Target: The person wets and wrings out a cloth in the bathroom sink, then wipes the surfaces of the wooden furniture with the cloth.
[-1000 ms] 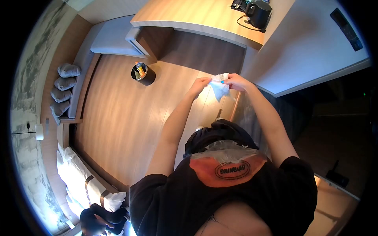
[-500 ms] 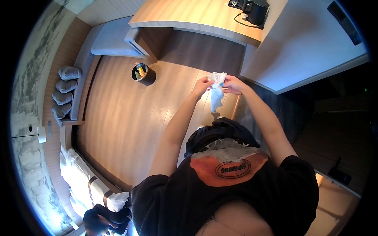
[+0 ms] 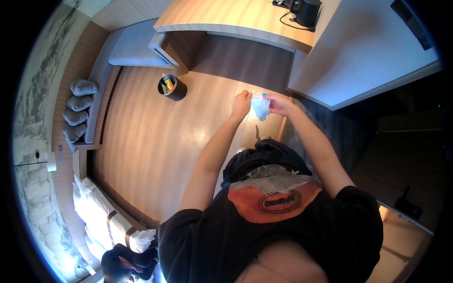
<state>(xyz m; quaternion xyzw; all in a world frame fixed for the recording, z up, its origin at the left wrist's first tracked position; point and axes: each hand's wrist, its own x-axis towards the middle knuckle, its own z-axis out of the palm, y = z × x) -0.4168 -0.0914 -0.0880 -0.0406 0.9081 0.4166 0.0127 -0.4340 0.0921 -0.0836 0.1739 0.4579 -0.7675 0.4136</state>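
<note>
In front of my body I hold a thin, whitish, see-through plastic bag (image 3: 260, 108) up over the floor, bunched and short. My left hand (image 3: 241, 102) is closed in a fist at its left edge, pinching a bit of it. On the other side, my right hand (image 3: 279, 104) grips the bag with bent fingers. A small blue patch shows near the right thumb; I cannot tell what it is. Farther off to the left stands a dark waste bin (image 3: 177, 92) with an orange-yellow item (image 3: 168, 84) inside.
A wooden desk (image 3: 226, 19) at the back carries a black kettle (image 3: 306, 13) with a cord. Grey cushions (image 3: 81, 103) lie along the left bench. A person (image 3: 130, 264) is at the lower left beside a bed (image 3: 96, 203). A white panel (image 3: 363, 56) stands at right.
The bag hung long between both hands before; now it is gathered shorter and higher. My left hand has closed into a fist, and my right hand has shifted around the bag.
</note>
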